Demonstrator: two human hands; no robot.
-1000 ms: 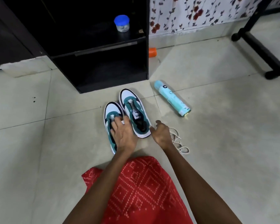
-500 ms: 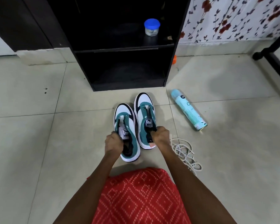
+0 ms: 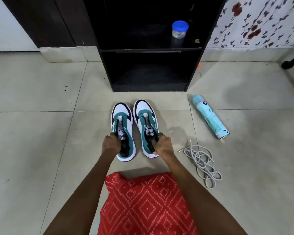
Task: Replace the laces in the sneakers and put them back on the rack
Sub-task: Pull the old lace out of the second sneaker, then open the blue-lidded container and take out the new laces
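The head view looks down on a pair of white, teal and black sneakers standing side by side on the tiled floor (image 3: 41,133), toes pointing towards the black rack (image 3: 107,68) just beyond them. The left hand (image 3: 111,144) grips the left sneaker (image 3: 124,119) at its heel opening, fingers curled over the collar and clamped on it, with the fingertips hidden inside the shoe. The right hand (image 3: 163,145) holds the right sneaker (image 3: 145,114) the same way, fingers hooked into the opening and closed on the rim; the heel of that shoe is mostly covered by the hand. Whether the heels rest on the tiles or are slightly lifted is hard to tell. Tongues with logo labels show between the teal eyelet strips. A loose tangle of pale laces (image 3: 202,163) lies on the floor to the right of the right forearm, apart from both shoes. Farther right, a light-blue spray can (image 3: 210,117) lies on its side. On the rack's upper shelf stands a small jar with a blue lid (image 3: 180,31); the lower shelf is dark and its depth unreadable. A sliver of something orange (image 3: 199,64) peeks from behind the rack's right side. A red patterned garment (image 3: 146,206) fills the bottom, cut off by the frame edge.
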